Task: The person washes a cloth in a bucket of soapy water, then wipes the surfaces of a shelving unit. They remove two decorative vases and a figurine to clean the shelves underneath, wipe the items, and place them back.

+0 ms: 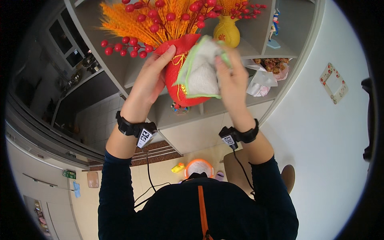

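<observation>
A red pouch-shaped vase (192, 101) with gold cord is at the upper middle, holding orange wheat stalks (177, 21) and sprigs of red berries (153, 13). My left hand (154, 70) grips the vase by its left side, thumb on the neck. In my right hand (232, 72), somewhat blurred, is a white cloth with green edging (201, 72); the cloth lies against the front and right side of the vase and hides much of it. The vase's underside shows above the lower shelf.
Behind stands a grey shelf unit (255, 49) with a yellow vase (227, 31), a figurine (273, 27), wrapped dried flowers (264, 75) and a small ornament (180, 108). On the floor below are an orange-rimmed basin (199, 168) and a brown seat (237, 171). A pale wall rises at the right.
</observation>
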Demonstrator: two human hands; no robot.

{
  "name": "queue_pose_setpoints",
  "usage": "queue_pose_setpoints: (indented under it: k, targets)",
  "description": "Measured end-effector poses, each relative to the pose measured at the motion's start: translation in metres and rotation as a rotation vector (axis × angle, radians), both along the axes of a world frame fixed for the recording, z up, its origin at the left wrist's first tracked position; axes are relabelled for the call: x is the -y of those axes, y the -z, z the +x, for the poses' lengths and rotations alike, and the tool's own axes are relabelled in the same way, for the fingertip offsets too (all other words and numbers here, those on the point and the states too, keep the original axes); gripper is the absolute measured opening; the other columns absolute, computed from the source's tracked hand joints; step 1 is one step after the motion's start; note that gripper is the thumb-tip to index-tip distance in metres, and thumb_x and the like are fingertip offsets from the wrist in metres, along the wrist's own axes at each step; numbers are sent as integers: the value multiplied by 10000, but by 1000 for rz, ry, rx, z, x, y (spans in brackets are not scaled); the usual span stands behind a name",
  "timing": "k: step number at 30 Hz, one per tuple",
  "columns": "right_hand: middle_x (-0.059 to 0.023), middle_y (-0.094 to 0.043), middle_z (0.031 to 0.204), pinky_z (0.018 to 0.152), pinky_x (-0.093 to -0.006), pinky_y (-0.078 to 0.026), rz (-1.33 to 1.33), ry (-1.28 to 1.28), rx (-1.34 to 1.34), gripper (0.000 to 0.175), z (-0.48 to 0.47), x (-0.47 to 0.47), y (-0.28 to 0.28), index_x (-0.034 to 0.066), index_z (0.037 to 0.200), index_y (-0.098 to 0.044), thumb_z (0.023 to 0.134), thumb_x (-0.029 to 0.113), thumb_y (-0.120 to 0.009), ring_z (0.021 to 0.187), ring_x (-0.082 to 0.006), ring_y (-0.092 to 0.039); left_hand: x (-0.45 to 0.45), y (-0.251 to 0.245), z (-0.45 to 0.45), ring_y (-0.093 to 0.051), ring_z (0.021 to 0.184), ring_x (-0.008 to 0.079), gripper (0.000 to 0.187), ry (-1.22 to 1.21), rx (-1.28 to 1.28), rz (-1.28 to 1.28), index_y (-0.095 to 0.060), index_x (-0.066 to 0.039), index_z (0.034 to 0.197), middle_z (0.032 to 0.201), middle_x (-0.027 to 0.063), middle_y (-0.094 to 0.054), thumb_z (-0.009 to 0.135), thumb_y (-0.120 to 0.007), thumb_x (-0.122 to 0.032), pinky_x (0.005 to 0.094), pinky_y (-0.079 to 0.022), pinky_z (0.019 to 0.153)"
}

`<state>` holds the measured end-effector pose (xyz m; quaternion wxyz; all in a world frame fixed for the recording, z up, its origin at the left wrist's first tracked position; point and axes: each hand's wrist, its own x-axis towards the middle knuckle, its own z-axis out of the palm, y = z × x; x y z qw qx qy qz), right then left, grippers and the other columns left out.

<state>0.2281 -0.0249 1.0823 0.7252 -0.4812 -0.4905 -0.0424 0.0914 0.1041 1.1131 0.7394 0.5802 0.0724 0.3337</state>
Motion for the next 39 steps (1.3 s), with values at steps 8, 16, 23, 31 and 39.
queue_pose_setpoints:
  k: [8,16,23,31,39]
  targets:
    - [-23,-635,946,747,-225,-459,-138,-468,-369,281,11,-17,76,2,1158,-594,951,190,-574,852,-70,-558,6,16,-11,-569,1111,161,487,-22,-82,98,-508,1,1264,1217,85,-592,910,-643,-303,315,-444,960]
    - [-55,-661,785,567,-327,-474,-575,-75,-254,212,39,-21,141,10,1019,-649,899,182,-622,642,-179,-614,-2,2,-23,-605,1070,169,467,74,5,33,-503,-1,1261,1169,103,-621,939,-586,-329,312,-479,939]
    - [-22,-684,894,634,-340,-501,-368,-306,-505,224,56,-10,103,54,1055,-652,942,229,-571,744,-205,-656,-3,15,-19,-559,1141,180,480,153,6,55,-474,18,1285,1243,121,-574,955,-558,-321,331,-445,981]
    - [-93,-466,1396,1082,-412,-363,-119,-1067,-901,510,-6,0,86,63,1405,-365,990,344,-457,1278,-227,-460,-21,29,-21,-563,1134,177,528,220,-4,173,-451,44,1304,1256,122,-568,966,-532,-353,319,-445,974]
    - [-94,-517,1313,996,-366,-433,68,-816,-792,534,-18,-9,79,48,1380,-394,923,221,-611,1180,-215,-527,-2,34,3,-491,1185,154,516,-252,-137,359,-409,-10,1368,1299,91,-509,982,-515,-337,287,-386,1013]
